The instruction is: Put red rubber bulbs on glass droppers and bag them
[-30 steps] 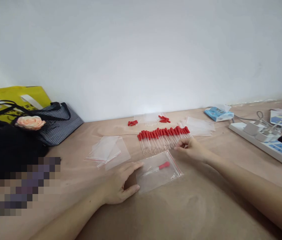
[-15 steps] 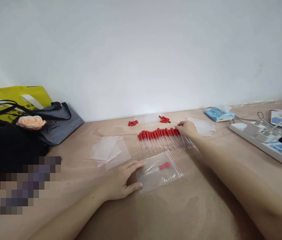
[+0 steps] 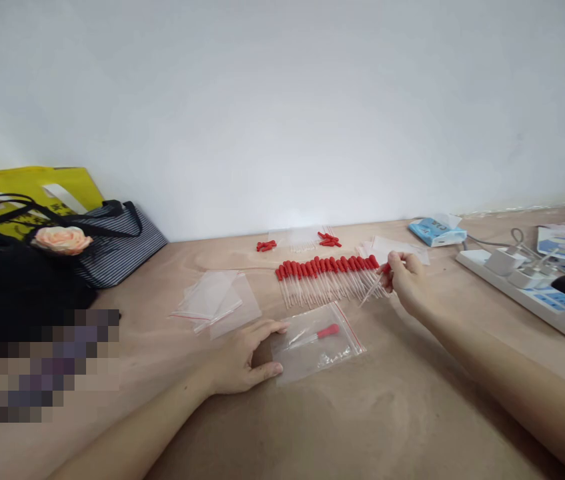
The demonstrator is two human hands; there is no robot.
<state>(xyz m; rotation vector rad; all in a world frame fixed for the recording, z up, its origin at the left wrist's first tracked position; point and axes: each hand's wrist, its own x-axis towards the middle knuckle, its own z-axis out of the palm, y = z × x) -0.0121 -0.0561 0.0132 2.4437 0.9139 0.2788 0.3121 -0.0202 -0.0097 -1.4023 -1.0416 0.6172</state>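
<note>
A clear zip bag [image 3: 307,360] with a red line along its right edge lies flat at the centre, one red-bulbed dropper [image 3: 327,331] inside it. My left hand [image 3: 245,360] rests at the bag's left edge, thumb and fingers apart. My right hand [image 3: 407,280] pinches a single dropper [image 3: 373,289] by its red bulb, the clear tube pointing down and left. Just left of that hand, a row of droppers [image 3: 319,267] lies side by side, bulbs toward the wall.
Flat zip bags [image 3: 217,300] lie left of the row, more [image 3: 397,248] behind my right hand. Loose red bulbs [image 3: 329,239] and clear tubes [image 3: 305,239] lie near the wall. A tissue pack [image 3: 437,231] and power strip [image 3: 527,293] stand right; a striped bag [image 3: 112,247] stands left.
My right hand has moved right and slightly toward me from the row's right end, and a dropper now shows in its fingers. The left hand stays at the bag.
</note>
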